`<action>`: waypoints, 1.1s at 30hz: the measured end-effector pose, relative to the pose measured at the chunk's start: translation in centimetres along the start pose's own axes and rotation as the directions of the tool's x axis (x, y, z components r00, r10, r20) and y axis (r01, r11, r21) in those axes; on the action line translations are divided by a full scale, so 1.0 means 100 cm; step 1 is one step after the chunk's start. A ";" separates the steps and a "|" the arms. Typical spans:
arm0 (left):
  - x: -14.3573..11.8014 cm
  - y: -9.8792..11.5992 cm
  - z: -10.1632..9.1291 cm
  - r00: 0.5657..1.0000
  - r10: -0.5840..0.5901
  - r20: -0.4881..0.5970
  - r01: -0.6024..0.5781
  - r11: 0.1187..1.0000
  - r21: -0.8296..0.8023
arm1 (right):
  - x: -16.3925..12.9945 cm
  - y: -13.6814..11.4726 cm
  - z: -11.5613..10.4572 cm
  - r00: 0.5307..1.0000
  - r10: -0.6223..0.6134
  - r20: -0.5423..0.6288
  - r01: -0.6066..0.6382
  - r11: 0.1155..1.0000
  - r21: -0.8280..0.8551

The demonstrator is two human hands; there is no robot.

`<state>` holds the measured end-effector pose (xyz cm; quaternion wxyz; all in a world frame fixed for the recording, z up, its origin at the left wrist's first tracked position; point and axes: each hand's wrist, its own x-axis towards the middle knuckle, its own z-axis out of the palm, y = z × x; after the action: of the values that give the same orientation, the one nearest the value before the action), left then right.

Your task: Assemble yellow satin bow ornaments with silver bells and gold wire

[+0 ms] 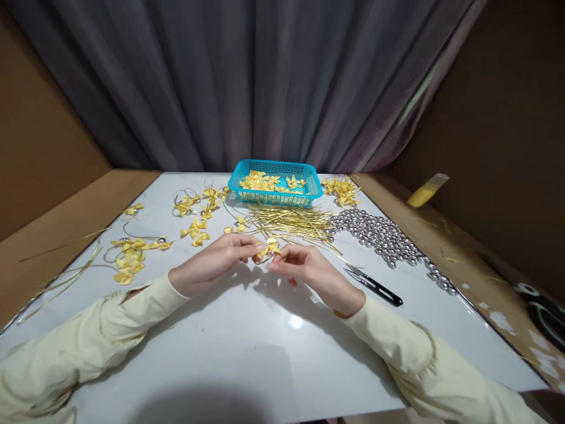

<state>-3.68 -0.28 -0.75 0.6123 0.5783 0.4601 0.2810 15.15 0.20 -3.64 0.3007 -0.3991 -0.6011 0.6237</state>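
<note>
Between both hands, above the middle of the white table (229, 341), is a yellow ribbon bow (270, 248). My left hand (220, 259) pinches its left side between thumb and fingers. On the other side, my right hand (306, 268) is closed at the bow's right edge, with fingertips touching it. A thin wire loop shows just under the bow, partly covered by the fingers. Behind the hands lies a pile of gold wire ties (291, 222). A pair of black-handled thread snips (374, 285) rests right of my right hand.
A turquoise basket (276, 199) holding yellow bows stands at the back. Silver beads (379, 232) spread along the right. More bows (130, 259) with wires lie at left, others (342, 191) at back right. Black-handled scissors (542, 312) lie beyond the right edge.
</note>
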 end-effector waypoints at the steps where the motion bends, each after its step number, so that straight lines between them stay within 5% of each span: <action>1: 0.000 0.000 0.000 1.000 -0.008 -0.002 0.008 1.000 -0.018 | -0.001 -0.002 -0.001 1.000 -0.005 0.007 0.005 1.000 0.002; 8: 0.001 -0.002 0.001 1.000 -0.027 -0.011 0.026 0.998 -0.064 | -0.001 -0.003 -0.001 0.999 -0.026 -0.044 0.026 1.000 0.003; 17: 0.001 -0.002 0.002 1.000 0.015 -0.020 -0.015 0.999 0.030 | 0.002 0.004 0.009 0.998 0.023 0.057 -0.030 0.992 0.124; 20: 0.001 -0.002 0.003 0.998 0.015 -0.053 -0.011 0.997 0.078 | 0.002 0.006 0.006 0.995 -0.016 -0.094 0.023 0.997 0.074; 23: 0.002 -0.002 0.004 0.994 0.011 -0.109 0.002 0.993 0.116 | 0.000 0.006 0.006 0.933 -0.190 -0.307 0.170 0.981 -0.090; 25: 0.002 -0.002 0.004 0.993 0.024 -0.116 -0.011 0.994 0.112 | -0.004 0.004 0.008 0.912 -0.245 -0.330 0.198 0.966 -0.167; 33: 0.003 -0.008 0.003 0.995 0.062 -0.077 -0.056 0.995 0.081 | -0.008 -0.001 0.019 0.929 -0.064 -0.365 0.013 0.990 -0.141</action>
<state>-3.46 -0.32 -1.66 0.5616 0.6037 0.4777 0.3034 13.91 -1.49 -3.47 0.3924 -0.5170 -0.5828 0.4889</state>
